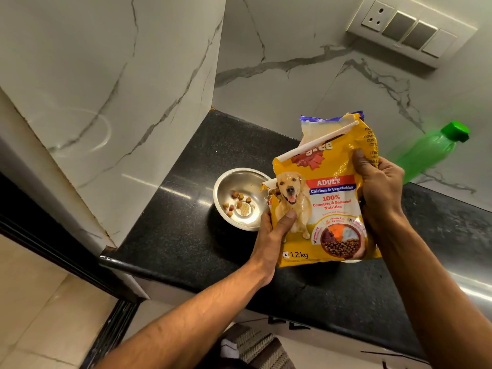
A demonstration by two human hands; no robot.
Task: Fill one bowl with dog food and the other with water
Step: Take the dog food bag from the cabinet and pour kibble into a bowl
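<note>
A yellow dog food bag [330, 198] is held over the black counter, tilted left. My left hand [274, 230] grips its lower left edge, thumb on the dog picture. My right hand [378, 187] grips its right side. A torn corner of the bag, with kibble showing in it, sits at the rim of a steel bowl [241, 179]. The bowl stands on the counter and holds several brown kibble pieces [235, 202]. A second bowl is not visible; the bag may hide it. A green water bottle [428, 153] with a green cap stands at the right against the wall.
The black granite counter [186, 222] ends at a marble side wall on the left and a marble back wall behind. A switch panel [410, 30] is on the wall at upper right. The counter's front edge runs diagonally below my arms, above the tiled floor.
</note>
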